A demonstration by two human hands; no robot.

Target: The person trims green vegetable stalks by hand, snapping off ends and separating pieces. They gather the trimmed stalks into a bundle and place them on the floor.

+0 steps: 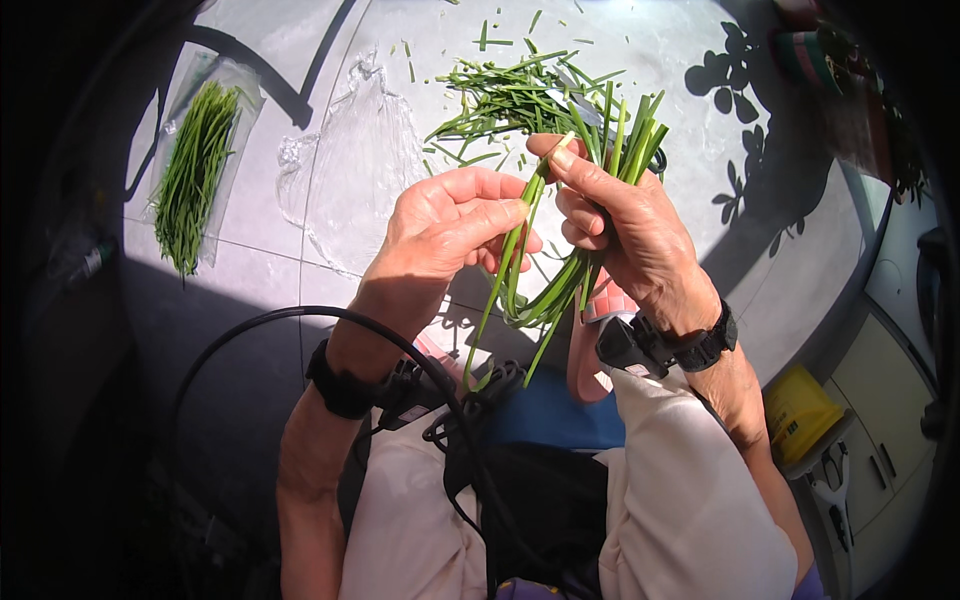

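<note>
My right hand (630, 202) is closed around a bunch of green garlic chives (555, 289), cut ends up and long leaves hanging below. Its thumb and forefinger pinch the tip of a few strands. My left hand (465, 221) holds these same strands between thumb and fingers, just left of the bunch. Beyond the hands, a loose heap of chive trimmings (517, 94) lies on the grey tiled floor (465, 22); a blade-like metal thing (585, 111) is partly hidden in it. At the left, more chives (196, 169) lie on a clear plastic bag (238, 142).
Crumpled clear plastic film (364, 165) lies on the floor between bag and heap. A black cable (300, 309) arcs over my left forearm. A pink slipper (589, 360) is below my hands. A yellow container (802, 416) and pale cabinet (874, 450) stand at the right.
</note>
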